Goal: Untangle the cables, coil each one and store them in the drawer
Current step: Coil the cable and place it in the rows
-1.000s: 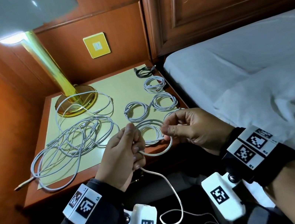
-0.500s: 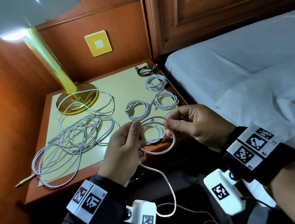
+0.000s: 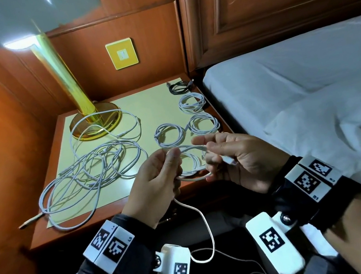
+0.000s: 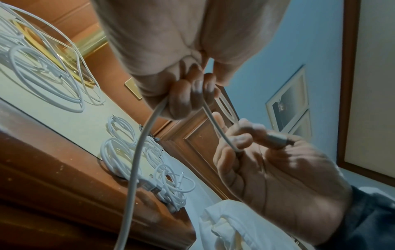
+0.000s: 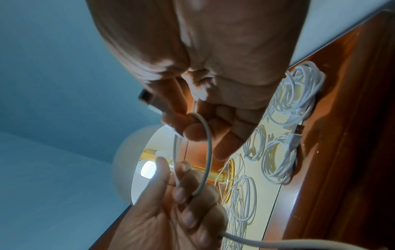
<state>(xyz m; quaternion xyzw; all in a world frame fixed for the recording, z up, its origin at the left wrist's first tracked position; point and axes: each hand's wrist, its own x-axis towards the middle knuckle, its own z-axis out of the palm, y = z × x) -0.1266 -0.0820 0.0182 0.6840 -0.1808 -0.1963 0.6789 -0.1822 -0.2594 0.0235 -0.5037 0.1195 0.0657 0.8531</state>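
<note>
Both hands hold one white cable (image 3: 196, 178) in a small loop above the nightstand's front edge. My left hand (image 3: 158, 179) grips the loop between thumb and curled fingers, and the cable's tail (image 3: 208, 228) hangs down from it to the floor. My right hand (image 3: 233, 159) pinches the loop near its USB plug (image 3: 230, 160), which sticks out over the palm. A tangled heap of white cables (image 3: 90, 173) lies on the left of the nightstand (image 3: 45, 233). Several coiled white cables (image 3: 203, 122) and one dark coil (image 3: 178, 87) lie at its right.
A brass lamp (image 3: 90, 120) with a white shade stands at the nightstand's back left, a cable looped over its base. A bed with white sheets (image 3: 310, 91) is close on the right. Wood panelling closes the left and back.
The loop between my hands has closed up. My right hand rose and turned palm-up, and the USB plug now shows over its palm. The hanging tail has shifted.
</note>
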